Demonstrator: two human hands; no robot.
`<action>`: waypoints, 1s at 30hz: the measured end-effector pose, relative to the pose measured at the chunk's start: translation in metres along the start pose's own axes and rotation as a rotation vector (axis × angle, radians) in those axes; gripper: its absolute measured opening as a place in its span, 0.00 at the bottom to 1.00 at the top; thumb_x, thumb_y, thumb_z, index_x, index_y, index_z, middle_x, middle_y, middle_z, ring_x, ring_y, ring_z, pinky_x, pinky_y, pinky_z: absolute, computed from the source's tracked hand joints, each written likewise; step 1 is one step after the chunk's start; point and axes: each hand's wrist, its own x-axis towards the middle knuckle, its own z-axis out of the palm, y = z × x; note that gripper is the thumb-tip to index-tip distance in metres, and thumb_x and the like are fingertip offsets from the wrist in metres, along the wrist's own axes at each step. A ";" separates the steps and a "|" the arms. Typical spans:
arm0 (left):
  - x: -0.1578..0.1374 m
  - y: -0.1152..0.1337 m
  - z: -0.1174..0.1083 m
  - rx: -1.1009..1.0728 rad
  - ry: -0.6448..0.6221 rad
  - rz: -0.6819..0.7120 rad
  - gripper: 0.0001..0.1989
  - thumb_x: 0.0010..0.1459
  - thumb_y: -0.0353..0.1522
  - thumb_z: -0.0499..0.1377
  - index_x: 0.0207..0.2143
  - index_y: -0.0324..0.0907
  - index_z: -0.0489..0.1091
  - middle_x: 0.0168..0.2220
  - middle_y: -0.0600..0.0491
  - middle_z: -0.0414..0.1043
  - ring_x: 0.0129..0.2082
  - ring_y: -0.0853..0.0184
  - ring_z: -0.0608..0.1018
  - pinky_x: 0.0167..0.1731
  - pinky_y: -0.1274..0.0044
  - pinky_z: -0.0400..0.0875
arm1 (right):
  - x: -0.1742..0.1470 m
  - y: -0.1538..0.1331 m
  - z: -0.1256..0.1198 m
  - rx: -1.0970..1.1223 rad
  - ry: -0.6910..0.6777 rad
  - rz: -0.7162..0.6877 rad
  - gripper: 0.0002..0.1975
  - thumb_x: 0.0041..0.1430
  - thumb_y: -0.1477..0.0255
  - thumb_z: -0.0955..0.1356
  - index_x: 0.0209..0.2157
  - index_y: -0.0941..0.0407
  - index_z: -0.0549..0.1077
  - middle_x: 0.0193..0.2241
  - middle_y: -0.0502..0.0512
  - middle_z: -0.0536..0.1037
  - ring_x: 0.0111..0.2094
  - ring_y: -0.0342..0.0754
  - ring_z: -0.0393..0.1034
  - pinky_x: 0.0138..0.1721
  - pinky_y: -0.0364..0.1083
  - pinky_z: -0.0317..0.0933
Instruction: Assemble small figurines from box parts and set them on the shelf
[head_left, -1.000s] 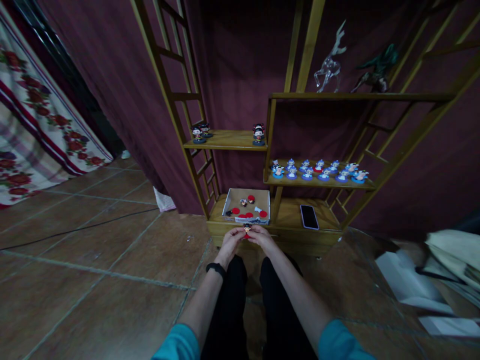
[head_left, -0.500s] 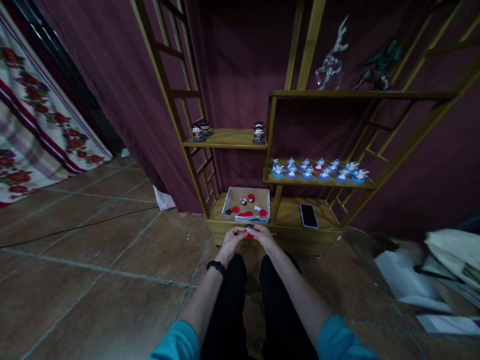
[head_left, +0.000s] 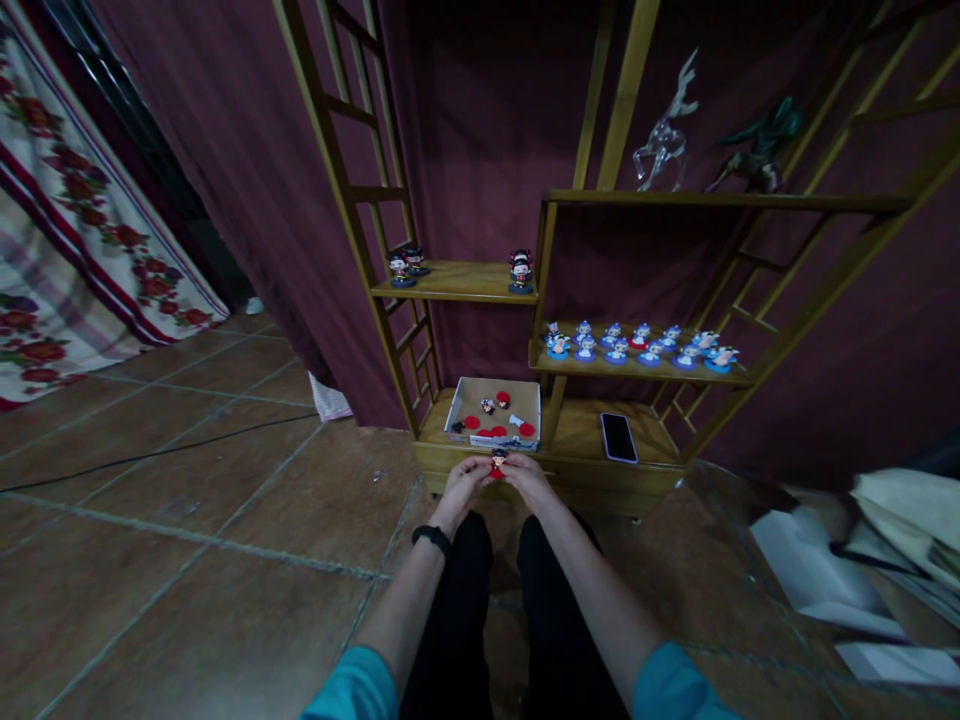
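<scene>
Between my two hands is a small figurine (head_left: 499,460) with a dark head and a red base, upright in front of the box. My left hand (head_left: 466,484) pinches it from the left, and my right hand (head_left: 529,480) grips it from the right. Just beyond them, a shallow cardboard box (head_left: 457,408) on the lowest shelf holds red round bases (head_left: 472,423) and several small figure pieces (head_left: 503,399). The fingertips partly cover the held figurine's sides.
Dark-haired figurines (head_left: 520,272) stand on the left shelf (head_left: 465,279). Several blue and white figurines (head_left: 616,350) fill the right shelf, above a phone (head_left: 619,438). Higher up are a clear deer statue (head_left: 666,130) and a dark statue (head_left: 761,145). White boxes (head_left: 814,570) lie on the floor at right.
The figurine between my hands now shows more of its front and stands more upright. My hands have barely moved, and the view has shifted slightly.
</scene>
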 end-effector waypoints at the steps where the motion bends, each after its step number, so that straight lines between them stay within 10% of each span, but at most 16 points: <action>1: 0.000 0.000 0.000 -0.006 -0.002 -0.010 0.13 0.39 0.29 0.67 0.31 0.36 0.72 0.30 0.49 0.76 0.30 0.67 0.77 0.37 0.74 0.70 | 0.000 0.000 0.000 0.003 0.000 0.002 0.09 0.33 0.71 0.72 0.23 0.57 0.73 0.23 0.50 0.76 0.28 0.45 0.70 0.36 0.46 0.62; 30: 0.008 -0.009 -0.003 -0.097 0.086 -0.094 0.17 0.40 0.24 0.66 0.36 0.38 0.68 0.29 0.50 0.74 0.27 0.70 0.77 0.30 0.78 0.72 | -0.002 -0.001 0.001 0.135 -0.009 0.070 0.13 0.31 0.76 0.72 0.26 0.57 0.74 0.27 0.51 0.77 0.32 0.46 0.71 0.39 0.44 0.61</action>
